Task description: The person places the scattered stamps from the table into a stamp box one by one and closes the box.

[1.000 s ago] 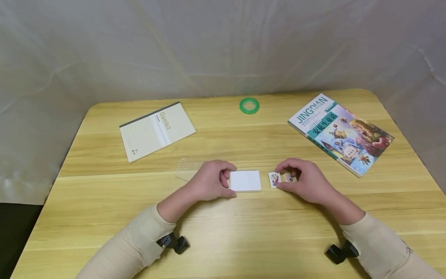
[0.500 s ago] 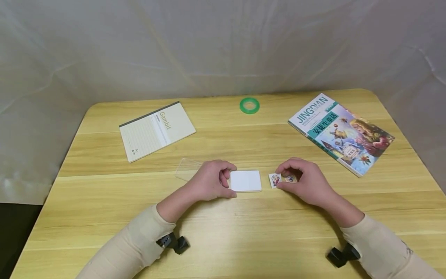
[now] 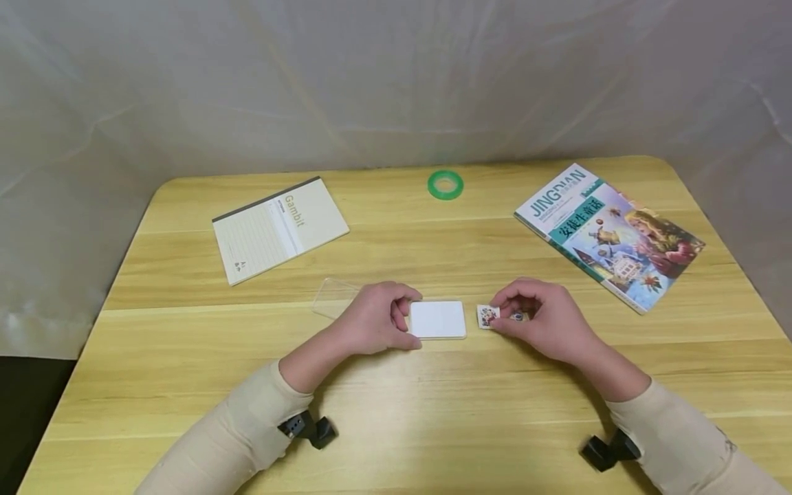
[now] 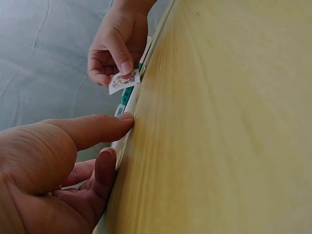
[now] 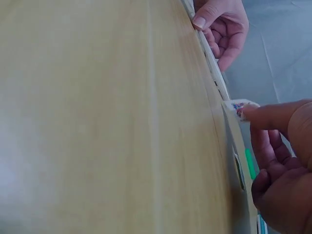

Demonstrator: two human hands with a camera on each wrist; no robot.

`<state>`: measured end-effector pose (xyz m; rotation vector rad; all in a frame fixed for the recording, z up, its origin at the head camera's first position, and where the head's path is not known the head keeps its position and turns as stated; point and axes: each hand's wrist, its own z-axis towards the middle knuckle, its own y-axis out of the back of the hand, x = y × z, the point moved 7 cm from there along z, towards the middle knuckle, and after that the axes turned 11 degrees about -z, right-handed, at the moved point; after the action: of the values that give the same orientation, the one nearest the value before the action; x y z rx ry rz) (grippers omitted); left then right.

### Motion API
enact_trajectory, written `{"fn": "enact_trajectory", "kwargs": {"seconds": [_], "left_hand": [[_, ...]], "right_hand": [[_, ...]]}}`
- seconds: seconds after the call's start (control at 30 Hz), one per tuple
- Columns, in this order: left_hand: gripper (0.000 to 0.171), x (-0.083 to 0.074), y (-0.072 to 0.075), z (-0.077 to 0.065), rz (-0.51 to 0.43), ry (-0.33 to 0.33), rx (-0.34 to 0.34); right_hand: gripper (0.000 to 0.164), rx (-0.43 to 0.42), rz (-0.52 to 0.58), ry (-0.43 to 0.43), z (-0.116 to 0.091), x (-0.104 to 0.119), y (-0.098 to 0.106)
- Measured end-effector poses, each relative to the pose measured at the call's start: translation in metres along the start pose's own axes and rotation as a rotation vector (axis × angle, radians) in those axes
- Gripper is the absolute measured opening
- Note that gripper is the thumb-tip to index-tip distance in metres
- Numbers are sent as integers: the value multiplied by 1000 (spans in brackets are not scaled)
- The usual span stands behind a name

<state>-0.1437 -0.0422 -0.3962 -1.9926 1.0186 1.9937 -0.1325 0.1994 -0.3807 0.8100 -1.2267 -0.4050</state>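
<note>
A flat white rectangular case (image 3: 437,320) with a thin clear rim lies on the table. My left hand (image 3: 379,317) holds it at its left end, thumb at the near corner and fingers at the far one. Just right of the case, my right hand (image 3: 543,317) pinches a small square picture sticker (image 3: 487,316) between thumb and fingers. In the left wrist view the sticker (image 4: 124,82) looks thin and slightly bent, with a colourful print on white. Another small printed piece (image 3: 518,316) shows under the right palm, partly hidden by the fingers.
A clear plastic lid (image 3: 331,297) lies partly behind the left hand. Farther back are a cream notebook (image 3: 281,230) on the left, a green tape roll (image 3: 445,185) in the middle and an illustrated book (image 3: 609,237) on the right. A pale curtain (image 3: 396,82) hangs behind the table.
The right fingers have shifted slightly over the second printed piece, now covering more of it, and the pinched sticker has tilted a little. The left hand keeps its hold on the case.
</note>
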Motion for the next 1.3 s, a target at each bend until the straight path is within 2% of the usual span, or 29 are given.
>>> {"fn": "enact_trajectory", "kwargs": {"seconds": [0.3, 0.63, 1.0, 1.3], "left_hand": [[65, 0, -1, 0, -9, -3, 4], [64, -1, 0, 1, -3, -8, 1], [65, -2, 0, 1, 2, -3, 5], [64, -2, 0, 1, 5, -1, 4]], "right_hand": [[23, 40, 157, -17, 10, 16, -8], [25, 85, 235, -15, 23, 35, -28], [25, 103, 216, 7, 31, 48, -48], [24, 67, 101, 43, 32, 55, -50]]}}
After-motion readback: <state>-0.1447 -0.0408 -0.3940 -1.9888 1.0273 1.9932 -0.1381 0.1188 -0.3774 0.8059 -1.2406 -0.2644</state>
